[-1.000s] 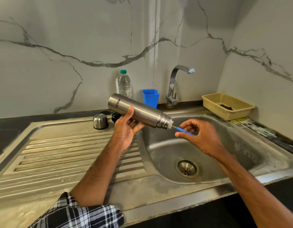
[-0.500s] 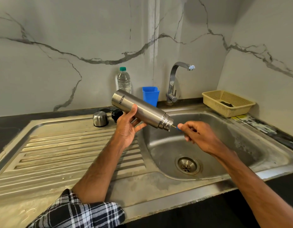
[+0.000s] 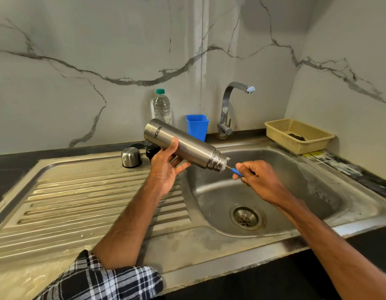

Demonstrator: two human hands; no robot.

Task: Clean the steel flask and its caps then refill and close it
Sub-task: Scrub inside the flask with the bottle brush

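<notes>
My left hand [image 3: 166, 169] grips the steel flask [image 3: 183, 144] around its middle and holds it tilted over the sink basin [image 3: 296, 191], mouth down to the right. White foam shows at the mouth. My right hand [image 3: 257, 178] pinches the blue handle of a bottle brush [image 3: 237, 172]; its wire runs into the flask's mouth and the bristles are hidden inside. The steel outer cap [image 3: 131, 157] stands upside down on the drainboard, and the black inner cap [image 3: 152, 151] sits beside it, partly behind my left hand.
A tap [image 3: 227, 105] stands behind the basin with no water running. A blue plastic cup [image 3: 197, 126] and a clear water bottle [image 3: 162, 108] are at the back wall. A beige basket [image 3: 298, 135] sits at the right. The ridged drainboard [image 3: 79, 202] stretches left.
The brush went deeper into the flask, then came back out a little, so the blue handle shows again. The flask stays tilted in my left hand.
</notes>
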